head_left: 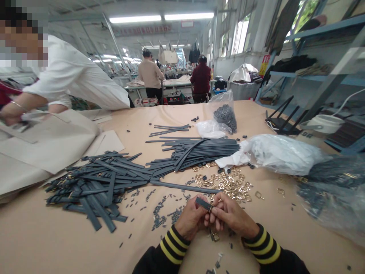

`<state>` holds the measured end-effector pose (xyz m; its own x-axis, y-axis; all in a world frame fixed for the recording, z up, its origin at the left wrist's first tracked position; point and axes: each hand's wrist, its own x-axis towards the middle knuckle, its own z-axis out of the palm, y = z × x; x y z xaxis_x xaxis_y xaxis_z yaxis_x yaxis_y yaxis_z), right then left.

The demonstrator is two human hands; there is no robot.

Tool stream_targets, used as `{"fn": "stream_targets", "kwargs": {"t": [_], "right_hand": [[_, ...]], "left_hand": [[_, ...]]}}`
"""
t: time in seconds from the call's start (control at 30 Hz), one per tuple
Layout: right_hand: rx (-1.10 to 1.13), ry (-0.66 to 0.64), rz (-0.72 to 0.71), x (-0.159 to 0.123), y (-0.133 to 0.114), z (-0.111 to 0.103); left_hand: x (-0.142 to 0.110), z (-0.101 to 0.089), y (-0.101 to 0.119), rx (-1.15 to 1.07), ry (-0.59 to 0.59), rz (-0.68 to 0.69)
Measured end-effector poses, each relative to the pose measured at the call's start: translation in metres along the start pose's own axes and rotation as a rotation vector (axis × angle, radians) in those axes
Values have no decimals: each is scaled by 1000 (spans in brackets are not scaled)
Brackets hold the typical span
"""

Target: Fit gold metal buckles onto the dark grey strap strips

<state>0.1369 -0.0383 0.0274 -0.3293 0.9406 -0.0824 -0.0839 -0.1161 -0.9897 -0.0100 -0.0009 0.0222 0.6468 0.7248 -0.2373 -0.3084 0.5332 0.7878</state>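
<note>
My left hand [192,219] and my right hand [229,215] meet low at the centre, both pinching a dark grey strap end [203,203] with a gold buckle [211,208] on it. Just beyond my fingers lies a scatter of gold buckles [228,182]. A heap of grey straps [98,184] lies to the left, and a neater bundle of straps [196,152] lies further back. Small grey loops [164,217] are strewn near my left hand.
A white plastic bag [282,152] and a clear bag of dark parts [339,190] lie right. A bag of small grey pieces [225,114] stands behind. A person in white [74,76] handles beige fabric [42,144] at left. Blue shelving [319,76] stands right.
</note>
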Motion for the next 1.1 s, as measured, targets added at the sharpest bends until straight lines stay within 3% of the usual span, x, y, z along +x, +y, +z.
{"fn": "stream_targets", "kwargs": {"t": [0.3,0.53,0.83,1.1], "right_hand": [[-104,-11,-42,0,-1,1],[-150,87,-78,2,-1,-1],[-201,183,-59,3,-4,-3],[-222,224,-30,4,-3,2]], "left_hand": [[1,-4,-3,-10,-23,-21],[-4,0,4,39,-69,-17],[-1,0,3,4,87,41],[3,-10,-4,335,120,142]]}}
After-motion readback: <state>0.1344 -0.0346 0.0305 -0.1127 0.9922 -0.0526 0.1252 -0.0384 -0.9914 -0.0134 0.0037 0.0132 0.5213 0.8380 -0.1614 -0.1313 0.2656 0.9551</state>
